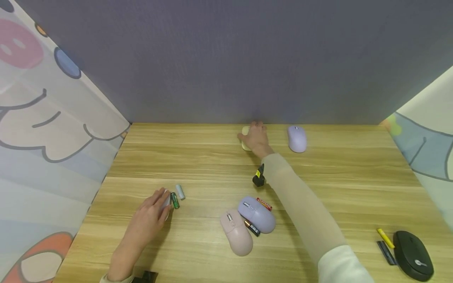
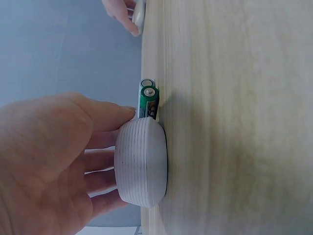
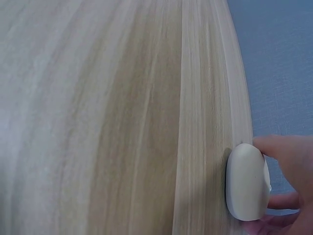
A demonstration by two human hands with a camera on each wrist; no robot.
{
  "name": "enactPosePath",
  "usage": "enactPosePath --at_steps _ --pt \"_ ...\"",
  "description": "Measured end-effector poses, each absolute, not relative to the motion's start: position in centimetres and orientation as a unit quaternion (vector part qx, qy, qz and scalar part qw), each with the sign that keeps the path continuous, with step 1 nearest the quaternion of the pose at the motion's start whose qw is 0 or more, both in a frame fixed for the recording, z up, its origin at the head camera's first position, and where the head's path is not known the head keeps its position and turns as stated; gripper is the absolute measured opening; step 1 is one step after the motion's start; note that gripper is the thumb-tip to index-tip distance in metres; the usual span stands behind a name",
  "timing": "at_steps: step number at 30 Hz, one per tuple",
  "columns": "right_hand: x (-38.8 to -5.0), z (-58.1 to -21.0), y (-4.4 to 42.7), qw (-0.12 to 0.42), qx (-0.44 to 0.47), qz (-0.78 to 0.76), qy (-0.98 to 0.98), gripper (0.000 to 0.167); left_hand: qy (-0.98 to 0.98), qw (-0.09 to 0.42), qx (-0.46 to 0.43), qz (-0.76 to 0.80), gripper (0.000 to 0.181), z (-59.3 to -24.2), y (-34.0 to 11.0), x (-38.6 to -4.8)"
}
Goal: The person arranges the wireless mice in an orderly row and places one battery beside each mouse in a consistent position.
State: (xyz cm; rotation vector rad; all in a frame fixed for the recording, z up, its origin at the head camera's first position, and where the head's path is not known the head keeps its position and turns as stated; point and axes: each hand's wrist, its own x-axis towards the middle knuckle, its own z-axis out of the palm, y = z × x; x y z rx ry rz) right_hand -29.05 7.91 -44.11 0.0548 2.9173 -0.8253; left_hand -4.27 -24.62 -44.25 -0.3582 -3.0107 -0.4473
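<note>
My left hand holds a white mouse with ridged sides on the left of the table. In the left wrist view its thumb and fingers lie round the mouse. Just right of that mouse lie a green battery and a pale battery. At the back edge my right hand grips a cream-yellow mouse, thumb on one side and fingers on the other. The palm covers much of it in the head view. A small lilac mouse sits to the right of this hand.
Front centre, a pink mouse and a larger lilac mouse touch or nearly touch. A black battery and a red battery lie beside them. At right are a black mouse, a yellow battery and another black battery. A grey panel borders the back.
</note>
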Motion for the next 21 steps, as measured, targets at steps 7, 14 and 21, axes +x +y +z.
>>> enactPosePath --at_steps 7,14,21 --pt "-28.8 -43.9 8.4 0.063 0.015 -0.286 0.956 0.086 -0.981 0.036 -0.116 -0.152 0.047 -44.1 -24.7 -4.4" --pt "-28.6 -44.0 9.4 0.070 0.001 -0.294 0.953 0.090 -0.979 0.041 -0.122 -0.156 0.047 -44.2 -24.7 -4.6" --pt "-28.0 -44.2 9.9 0.059 -0.017 -0.272 0.960 0.086 -0.978 0.056 -0.132 -0.155 0.046 -44.4 -24.9 -4.8"
